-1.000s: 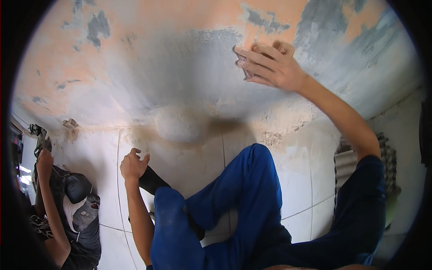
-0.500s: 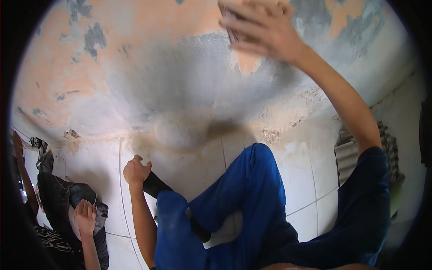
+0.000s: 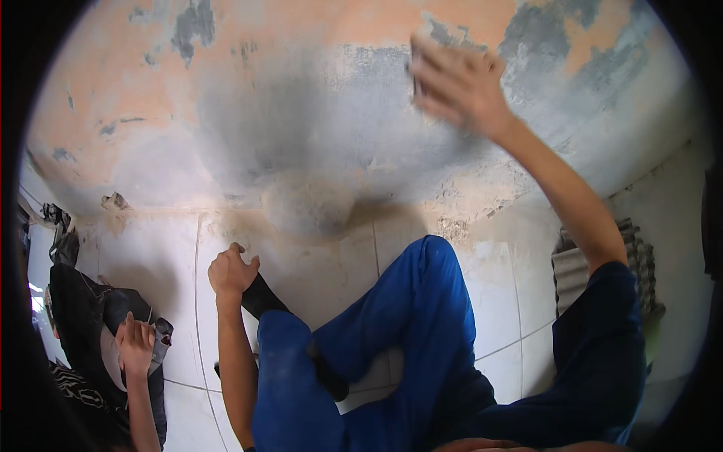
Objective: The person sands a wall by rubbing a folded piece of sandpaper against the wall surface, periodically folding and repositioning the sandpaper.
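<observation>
In the head view, the right hand (image 3: pixel 468 90) is raised to the patchy orange-and-grey wall (image 3: pixel 263 113), its fingers spread along a thin dark pad (image 3: pixel 415 71) and grasping it; motion blurs both, so I cannot tell whether the pad touches the wall. The pad sits well above the wall's bottom edge, right of its middle. It looks light and fairly stiff (a guess, as little more than its edge shows), probably dusty enough to slip a little, and best held flat across the back, with fingertips at one edge and thumb at the other. The left hand (image 3: pixel 232 271) hangs over the tiled floor (image 3: pixel 489 294), near its edge along the wall and just beyond the blue-trousered left knee, fingers loosely bent, nothing seen in them. Corrugated pieces (image 3: pixel 580 275) lie near the floor's right edge; a co-worker's hand (image 3: pixel 135 346) shows at far left.
</observation>
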